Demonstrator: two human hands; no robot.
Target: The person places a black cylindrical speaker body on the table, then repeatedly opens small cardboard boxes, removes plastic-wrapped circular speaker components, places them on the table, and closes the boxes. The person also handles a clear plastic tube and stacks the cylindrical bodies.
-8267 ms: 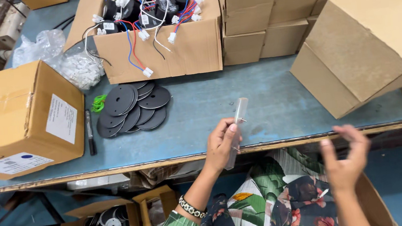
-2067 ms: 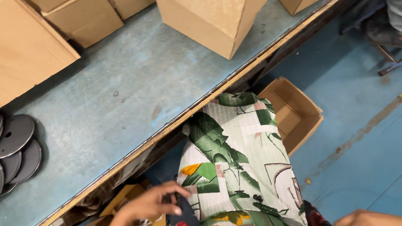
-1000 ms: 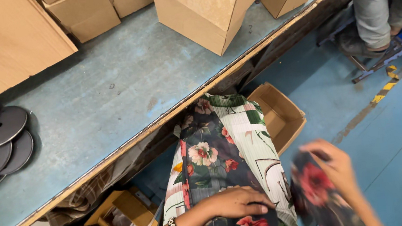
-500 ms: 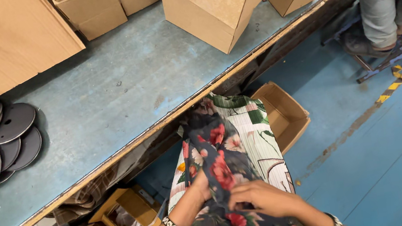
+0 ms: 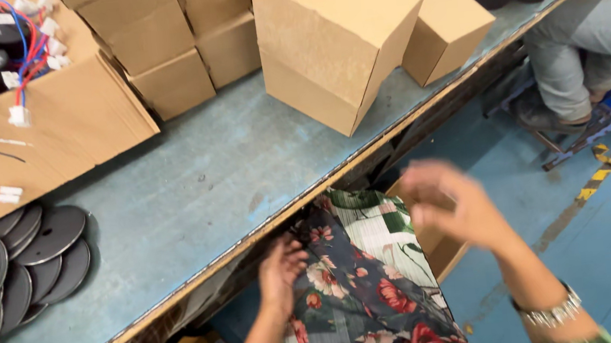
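My left hand (image 5: 280,271) rests on the dark flowered cloth (image 5: 361,305) over my lap, just below the front edge of the blue-grey worktable (image 5: 202,197), fingers loosely curled on the fabric. My right hand (image 5: 451,205) is raised and blurred to the right of the lap, fingers apart, with nothing in it. A silver bracelet sits on that wrist. Several dark round discs (image 5: 16,262) lie overlapping on the table at the far left.
Closed cardboard boxes (image 5: 337,39) stand along the back of the table. An open carton with wired parts (image 5: 3,97) is at the back left. An open box (image 5: 434,245) sits on the blue floor beside me. Another person's leg (image 5: 573,52) shows at right.
My right hand has lifted off my lap and swung up to the right. My left hand has shifted up toward the table edge. The view has tilted up toward the boxes.
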